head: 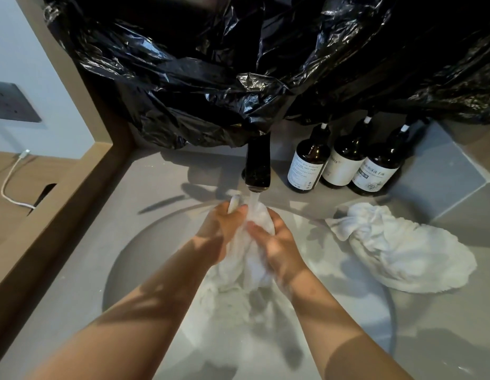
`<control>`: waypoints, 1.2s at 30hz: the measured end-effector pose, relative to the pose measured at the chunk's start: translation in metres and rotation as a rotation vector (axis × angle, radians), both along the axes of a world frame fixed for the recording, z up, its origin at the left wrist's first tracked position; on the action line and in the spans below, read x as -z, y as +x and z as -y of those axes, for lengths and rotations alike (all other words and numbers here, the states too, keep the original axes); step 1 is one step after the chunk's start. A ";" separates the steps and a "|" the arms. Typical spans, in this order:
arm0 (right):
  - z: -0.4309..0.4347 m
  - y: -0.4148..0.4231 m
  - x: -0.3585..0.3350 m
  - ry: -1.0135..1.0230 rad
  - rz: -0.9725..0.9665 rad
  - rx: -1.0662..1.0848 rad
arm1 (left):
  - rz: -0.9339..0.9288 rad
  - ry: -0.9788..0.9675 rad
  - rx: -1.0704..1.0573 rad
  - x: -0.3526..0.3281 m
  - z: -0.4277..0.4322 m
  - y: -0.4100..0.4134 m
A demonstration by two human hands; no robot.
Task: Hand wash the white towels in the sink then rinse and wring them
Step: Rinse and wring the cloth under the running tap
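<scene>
Over the sink (pixel 120 259), directly under the black faucet (pixel 257 165): holds one white towel (pixel 261 223) bunched between both hands. Grips the upper end with the left hand (pixel 224 229), closed fully round the cloth, with a twisted tail sticking up past the thumb. Clasps the right side of the bundle with the right hand (pixel 279 248), wrapped over the cloth and pressed shut against it. Sets the top of the bundle in the water stream (pixel 253 198) falling from the spout. Lets the lower part hang down into the basin, onto whitish suds. Shows a second white towel (pixel 397 248) crumpled on the grey counter (pixel 73 283) to the right of the basin, overlapping its rim, apart from both hands. Shows three dark labelled bottles (pixel 345 163) in a row at the back of the counter, just right of the faucet. Shows crumpled black plastic sheeting (pixel 211 78) hanging above and behind the faucet.
</scene>
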State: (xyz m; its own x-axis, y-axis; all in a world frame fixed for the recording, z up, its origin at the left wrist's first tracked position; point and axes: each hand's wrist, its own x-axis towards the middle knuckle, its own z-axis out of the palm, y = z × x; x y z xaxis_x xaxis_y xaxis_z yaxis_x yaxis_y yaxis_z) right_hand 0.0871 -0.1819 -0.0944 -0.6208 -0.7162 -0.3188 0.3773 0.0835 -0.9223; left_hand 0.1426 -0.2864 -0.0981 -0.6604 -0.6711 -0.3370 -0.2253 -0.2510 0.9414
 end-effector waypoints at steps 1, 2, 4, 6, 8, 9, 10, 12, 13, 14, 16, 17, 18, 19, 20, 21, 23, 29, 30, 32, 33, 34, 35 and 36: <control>-0.001 0.000 0.003 0.035 -0.049 -0.012 | 0.035 -0.047 -0.019 -0.002 0.001 0.000; -0.003 0.000 0.005 0.063 -0.072 0.009 | 0.099 -0.096 -0.041 -0.004 0.002 -0.002; -0.005 -0.002 0.010 0.090 -0.086 0.116 | 0.230 -0.201 -0.021 -0.005 0.005 -0.006; -0.004 -0.006 0.013 0.107 -0.091 0.204 | 0.199 -0.160 0.103 -0.010 0.006 -0.004; -0.005 -0.009 0.014 0.085 -0.037 0.241 | 0.107 0.051 0.237 -0.006 0.011 0.004; -0.005 -0.011 0.015 0.047 -0.003 0.240 | 0.065 0.118 0.263 -0.003 0.013 0.008; -0.005 -0.014 0.017 0.022 0.016 0.232 | 0.041 0.140 0.244 -0.002 0.013 0.011; -0.005 -0.016 0.019 -0.008 0.019 0.200 | -0.010 0.199 0.071 0.008 0.014 0.011; -0.005 -0.015 0.021 -0.013 0.021 0.195 | -0.033 0.264 -0.031 0.010 0.011 0.011; -0.007 -0.013 0.024 -0.006 0.021 0.195 | -0.055 0.330 -0.111 0.013 0.007 0.011; -0.010 -0.009 0.031 -0.019 -0.006 0.208 | -0.067 0.394 -0.190 0.023 0.002 0.007; -0.011 -0.006 0.033 -0.033 -0.021 0.212 | -0.074 0.427 -0.210 0.027 0.001 0.005; -0.010 -0.004 0.036 -0.041 -0.037 0.210 | -0.105 0.455 -0.227 0.030 -0.001 0.005; -0.009 -0.004 0.038 -0.043 -0.062 0.206 | -0.145 0.488 -0.239 0.032 -0.001 0.004; -0.007 -0.004 0.039 -0.035 -0.099 0.204 | -0.194 0.532 -0.229 0.033 -0.002 0.005; -0.005 -0.005 0.038 -0.038 -0.129 0.205 | -0.250 0.563 -0.195 0.033 -0.003 0.006; -0.001 -0.009 0.037 -0.064 -0.132 0.212 | -0.339 0.501 -0.101 0.036 -0.005 0.005; 0.010 0.000 0.047 -0.097 -0.169 0.071 | -0.218 0.132 -0.163 0.040 -0.015 -0.001; 0.011 0.002 0.048 -0.079 -0.226 0.045 | -0.170 0.100 -0.212 0.040 -0.017 -0.003; 0.011 0.004 0.049 -0.037 -0.301 0.037 | -0.097 0.097 -0.216 0.043 -0.021 -0.006; 0.010 0.006 0.046 -0.013 -0.317 0.056 | -0.088 0.131 -0.191 0.043 -0.023 -0.006; 0.010 0.004 0.047 0.013 -0.328 0.086 | -0.096 0.175 -0.175 0.043 -0.024 -0.006; 0.011 0.003 0.046 0.038 -0.330 0.129 | -0.119 0.222 -0.179 0.046 -0.024 -0.007; 0.013 0.001 0.046 0.079 -0.335 0.173 | -0.127 0.263 -0.191 0.045 -0.025 -0.007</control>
State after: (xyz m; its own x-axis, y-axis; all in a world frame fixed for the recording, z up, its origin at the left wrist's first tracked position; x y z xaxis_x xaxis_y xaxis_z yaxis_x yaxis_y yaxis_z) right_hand 0.0883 -0.1950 -0.1402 -0.8096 -0.5729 -0.1279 0.0708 0.1210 -0.9901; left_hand 0.1358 -0.2610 -0.1434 -0.5789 -0.6876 -0.4383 -0.0361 -0.5153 0.8562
